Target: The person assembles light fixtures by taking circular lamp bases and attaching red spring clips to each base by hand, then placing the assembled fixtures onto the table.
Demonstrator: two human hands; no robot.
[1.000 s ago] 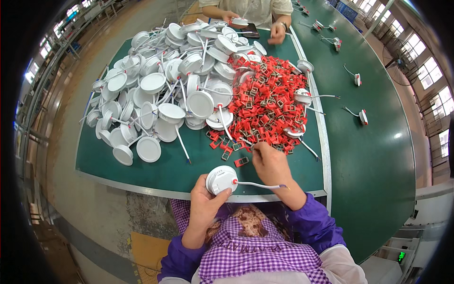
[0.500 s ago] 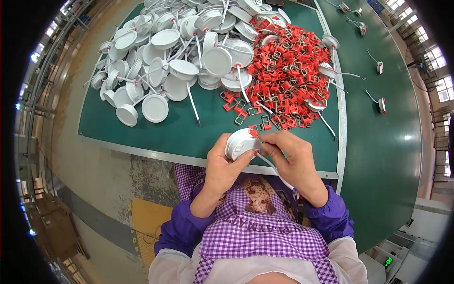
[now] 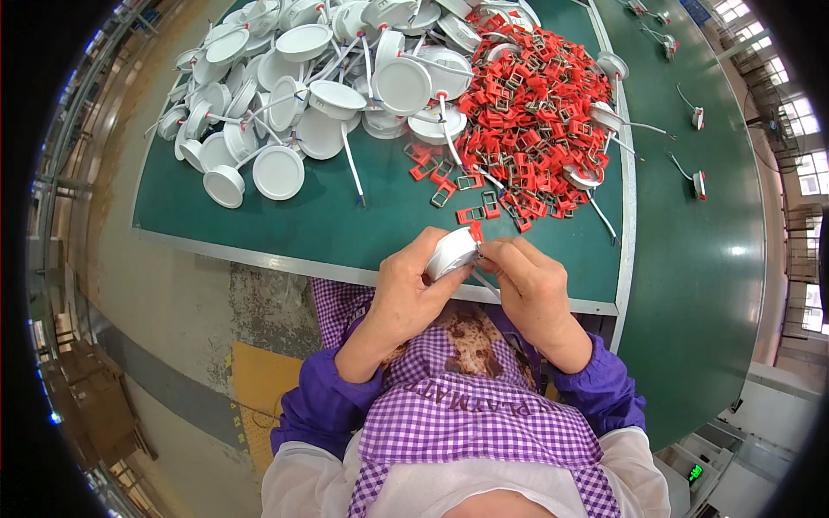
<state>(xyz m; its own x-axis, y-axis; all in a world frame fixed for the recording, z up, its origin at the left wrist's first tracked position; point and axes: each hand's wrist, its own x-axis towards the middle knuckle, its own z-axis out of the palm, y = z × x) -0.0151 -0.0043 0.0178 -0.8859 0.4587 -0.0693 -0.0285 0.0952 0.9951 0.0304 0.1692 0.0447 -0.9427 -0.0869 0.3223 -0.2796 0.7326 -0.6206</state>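
Observation:
My left hand [image 3: 404, 283] is closed round a white round downlight [image 3: 450, 254], tilted, just above the near edge of the green table. A red-and-metal spring clip [image 3: 476, 231] stands at the downlight's right edge. The thumb and fingers of my right hand [image 3: 527, 281] are pinched together there, on the clip's metal part; the fingers hide exactly how it sits. The downlight's white cable [image 3: 486, 283] passes beneath my right hand. Beyond my hands lies a heap of red spring clips [image 3: 531, 116], with a few loose clips [image 3: 471, 214] at its near side.
A large pile of white downlights [image 3: 319, 95] with cables covers the table's far left. Several downlights [image 3: 611, 66] rest along the metal rim on the right. Past it, a green belt [image 3: 691, 276] carries spaced-out downlights [image 3: 699, 185]. A yellow mat [image 3: 259, 388] lies on the floor at left.
The downlight has been turned so its face shows more edge-on. My right fingers have moved in closer against its side. The cable's end is now hidden behind my right hand.

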